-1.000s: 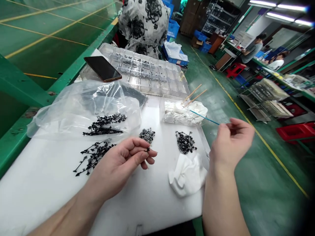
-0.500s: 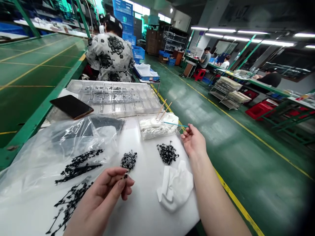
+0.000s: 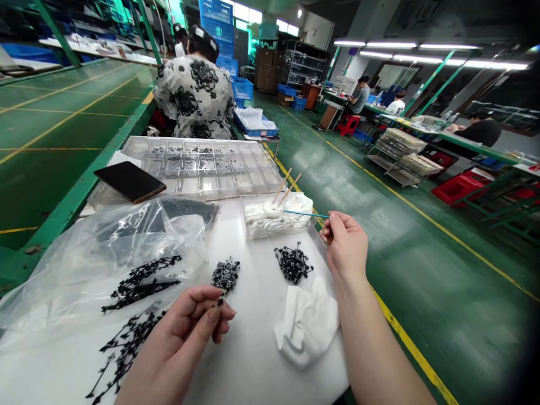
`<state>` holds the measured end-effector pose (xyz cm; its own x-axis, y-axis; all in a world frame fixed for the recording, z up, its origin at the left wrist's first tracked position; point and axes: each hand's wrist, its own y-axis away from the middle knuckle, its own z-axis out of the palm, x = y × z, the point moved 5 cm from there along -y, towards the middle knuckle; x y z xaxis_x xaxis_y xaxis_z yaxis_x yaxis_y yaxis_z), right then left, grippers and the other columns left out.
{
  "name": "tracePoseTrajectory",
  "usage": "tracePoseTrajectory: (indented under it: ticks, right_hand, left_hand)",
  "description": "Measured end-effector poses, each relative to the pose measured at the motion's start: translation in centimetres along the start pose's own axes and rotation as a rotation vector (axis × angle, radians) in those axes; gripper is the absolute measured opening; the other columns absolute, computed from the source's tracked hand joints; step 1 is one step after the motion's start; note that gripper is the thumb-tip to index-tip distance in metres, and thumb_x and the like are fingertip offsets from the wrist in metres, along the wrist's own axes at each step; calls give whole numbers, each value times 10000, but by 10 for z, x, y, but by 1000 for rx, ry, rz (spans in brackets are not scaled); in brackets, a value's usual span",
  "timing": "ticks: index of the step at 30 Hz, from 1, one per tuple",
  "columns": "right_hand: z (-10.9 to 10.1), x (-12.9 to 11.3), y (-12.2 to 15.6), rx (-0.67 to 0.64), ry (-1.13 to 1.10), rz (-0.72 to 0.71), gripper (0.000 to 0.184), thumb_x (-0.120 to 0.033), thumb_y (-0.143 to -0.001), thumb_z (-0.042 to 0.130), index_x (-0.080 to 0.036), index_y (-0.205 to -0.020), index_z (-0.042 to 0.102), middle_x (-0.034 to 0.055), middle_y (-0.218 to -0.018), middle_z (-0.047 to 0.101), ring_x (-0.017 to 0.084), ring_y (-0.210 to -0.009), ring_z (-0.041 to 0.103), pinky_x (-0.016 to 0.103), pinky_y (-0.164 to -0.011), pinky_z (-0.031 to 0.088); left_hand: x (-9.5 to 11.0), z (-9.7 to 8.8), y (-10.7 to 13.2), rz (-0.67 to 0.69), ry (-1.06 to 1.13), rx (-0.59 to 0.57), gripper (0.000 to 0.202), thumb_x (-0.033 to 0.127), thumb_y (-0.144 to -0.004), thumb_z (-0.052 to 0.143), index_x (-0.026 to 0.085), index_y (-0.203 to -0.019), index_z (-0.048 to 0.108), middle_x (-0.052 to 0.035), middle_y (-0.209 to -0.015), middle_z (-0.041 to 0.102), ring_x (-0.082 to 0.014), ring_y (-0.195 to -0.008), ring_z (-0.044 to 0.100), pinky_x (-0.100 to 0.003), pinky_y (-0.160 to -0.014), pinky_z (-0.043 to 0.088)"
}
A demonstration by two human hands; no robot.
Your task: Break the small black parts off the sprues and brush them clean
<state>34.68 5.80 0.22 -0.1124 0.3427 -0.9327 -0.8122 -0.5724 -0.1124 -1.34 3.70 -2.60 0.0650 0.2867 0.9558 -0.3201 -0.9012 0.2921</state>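
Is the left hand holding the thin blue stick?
No, the thin blue stick is pinched in the right hand, while the left hand pinches a small black part.

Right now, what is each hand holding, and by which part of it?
The left hand pinches a tiny black piece at its fingertips; the right hand holds a thin blue stick by one end, also at the fingertips.

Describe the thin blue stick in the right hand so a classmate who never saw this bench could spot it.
On the white-topped work table, find the clear plastic box of white cloth at its far edge. Two pale wooden sticks rise from that box. The thin blue stick runs nearly level, pinched in the fingers of the right hand, the only blue one.
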Motion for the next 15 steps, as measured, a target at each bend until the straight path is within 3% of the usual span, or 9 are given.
tracePoseTrajectory:
  ticks: [4, 8, 15]
  right_hand:
    - [1, -4, 5, -14, 54, -60, 280, -395, -738, 905, -185, -854, 762, -10, -670, 657, 102, -566, 529, 240, -501, 424]
    - [2, -13, 5, -18, -35, -72, 317, -404, -697, 936, -192, -838, 747, -18, -670, 641, 103, -568, 512, 246, -498, 409]
    - [19, -14, 24, -237, -265, 152, 375, -348, -684, 992, -218, -870, 694, -45, -705, 574, 92, -604, 480, 218, -498, 377]
  left_hand:
    - [-5, -2, -3, -5, -22, -27, 374, 583, -973, 713, 263, -1157, 653, -67, -964, 791, -214, -803, 703, -287, -746, 625]
    - [-3, -1, -1, -16, -23, -2, 403, 606, -959, 722, 265, -1162, 654, -60, -956, 789, -209, -808, 688, -273, -745, 611]
    - [12, 4, 6, 38, 134, 104, 310, 526, -961, 759, 266, -1101, 666, -23, -901, 787, -179, -797, 664, -252, -767, 588]
